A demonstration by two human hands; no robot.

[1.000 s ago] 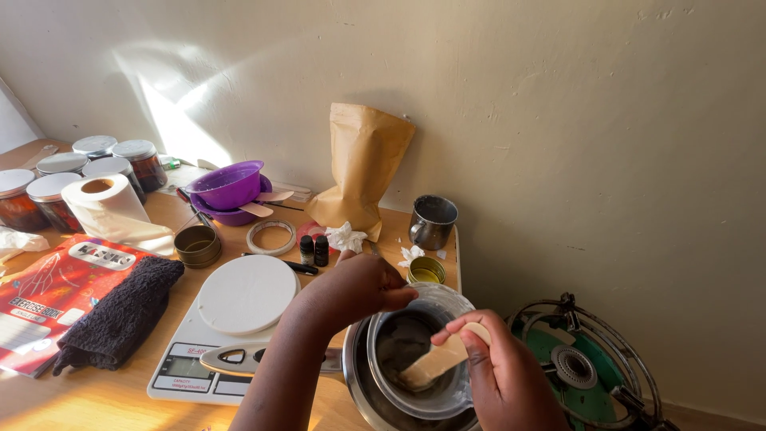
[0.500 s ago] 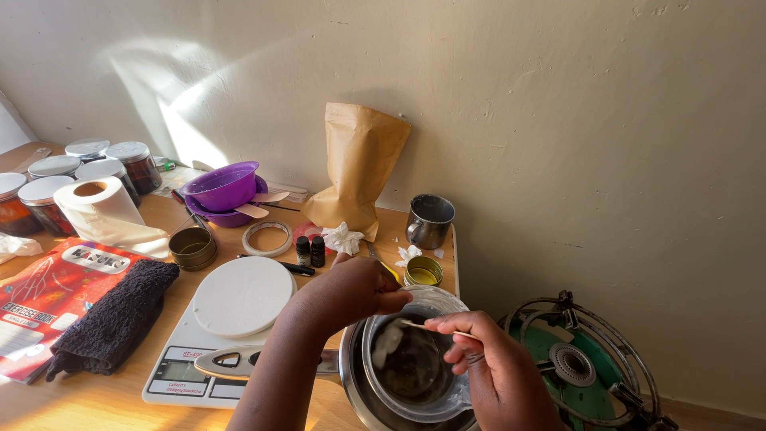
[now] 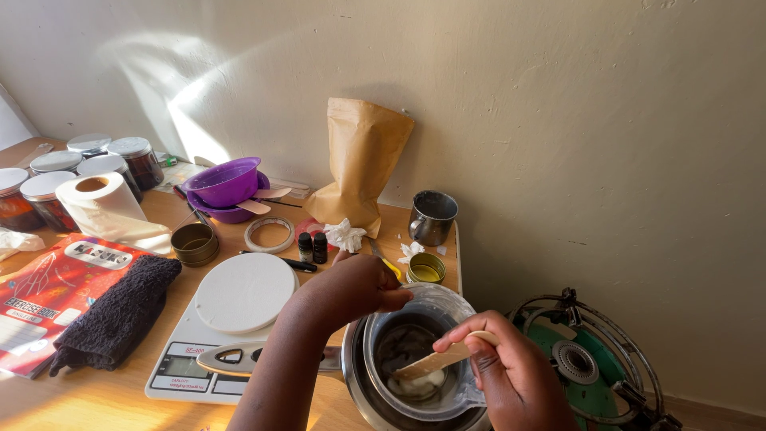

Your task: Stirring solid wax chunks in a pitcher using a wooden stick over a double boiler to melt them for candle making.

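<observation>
Head view: the left hand (image 3: 359, 286) grips the near rim of a clear glass jug (image 3: 419, 351) that sits inside a steel saucepan (image 3: 363, 383) at the edge of the wooden tabletop (image 3: 96, 399). The right hand (image 3: 515, 371) is closed on a flat wooden stick (image 3: 435, 363), its far end down in the jug among pale, soft lumps (image 3: 415, 385) lying at the bottom. The saucepan's handle (image 3: 239, 359) reaches left over a white kitchen scale (image 3: 239, 299).

Behind them stand a brown paper pouch (image 3: 363, 164), a metal mug (image 3: 432, 217), a small yellow tin (image 3: 425, 269), two dark dropper bottles (image 3: 313, 247), purple bowls (image 3: 226, 187), a roll of tissue (image 3: 100, 203), lidded jars (image 3: 120, 156) and a black cloth (image 3: 120, 311). A green gas burner (image 3: 582, 359) sits lower right.

Judged from this: the jug rests loosely in the saucepan near the tabletop's edge, so a hard push of the stick could tip it and slop the contents; should the glass be hot, the bare fingers on the rim risk a burn.
</observation>
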